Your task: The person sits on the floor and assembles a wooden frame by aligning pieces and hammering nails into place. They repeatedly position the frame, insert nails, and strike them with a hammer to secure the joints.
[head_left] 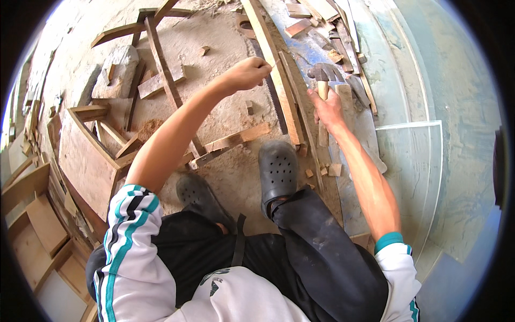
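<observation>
Right hand (327, 107) in the upper right of centre, and it has the hammer (325, 72), fingers wrapped snugly round the wooden handle, high up just below the metal head, with the rest of the handle running down the frame: a choked-up hold like that probably gives more control than reach. Over to the left hand (248, 74), upper centre, fingers curled in tight, fingertips right by the long pale beam (283, 94); something thin seems to poke out toward the wood, but it's too small to name, and I can't tell whether the fingers press the beam or sit just above it. Beam slants from the top edge to the middle, likely laid there so both hands come at it from either side. Handsaw (277, 112) lies along its left side, teeth outward, handle up top, presumably parked within reach. Below, the grey right clog (278, 166) stands near the beam's lower end, the left clog (198, 198) farther left, a spread that looks good for balance. Offcuts (347, 51) crowd the upper right, apparently pushed aside to leave working space.
</observation>
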Tool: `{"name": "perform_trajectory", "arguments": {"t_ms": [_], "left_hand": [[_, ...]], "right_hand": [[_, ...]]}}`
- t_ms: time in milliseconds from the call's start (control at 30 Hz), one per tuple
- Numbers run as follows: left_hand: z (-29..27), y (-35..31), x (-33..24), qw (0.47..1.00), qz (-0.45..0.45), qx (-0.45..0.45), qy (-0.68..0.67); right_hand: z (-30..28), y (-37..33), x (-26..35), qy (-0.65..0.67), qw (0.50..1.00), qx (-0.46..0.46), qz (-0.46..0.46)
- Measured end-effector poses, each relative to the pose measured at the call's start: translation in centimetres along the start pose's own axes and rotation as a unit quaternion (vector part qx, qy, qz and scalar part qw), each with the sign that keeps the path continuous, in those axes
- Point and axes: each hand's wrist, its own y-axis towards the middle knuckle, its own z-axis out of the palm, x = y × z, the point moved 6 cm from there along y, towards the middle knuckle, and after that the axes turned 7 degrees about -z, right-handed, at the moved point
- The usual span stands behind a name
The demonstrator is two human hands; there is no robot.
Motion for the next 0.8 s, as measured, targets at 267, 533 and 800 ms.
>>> {"name": "perform_trajectory", "arguments": {"t_ms": [267, 533, 800], "left_hand": [[8.1, 7.9, -5.9, 0.959, 0.056, 0.003, 0.277], [10.6, 12.1, -6.9, 0.962, 0.036, -0.045, 0.266], [11.3, 12.5, -5.4, 0.968, 0.068, -0.048, 0.238]], "right_hand": [[-4.0, -1.9, -1.4, 0.018, 0.998, -0.052, 0.026], [-6.0, -4.3, -4.8, 0.046, 0.995, -0.083, 0.028], [-6.7, -4.6, -6.1, 0.042, 0.994, -0.091, 0.048]]}}
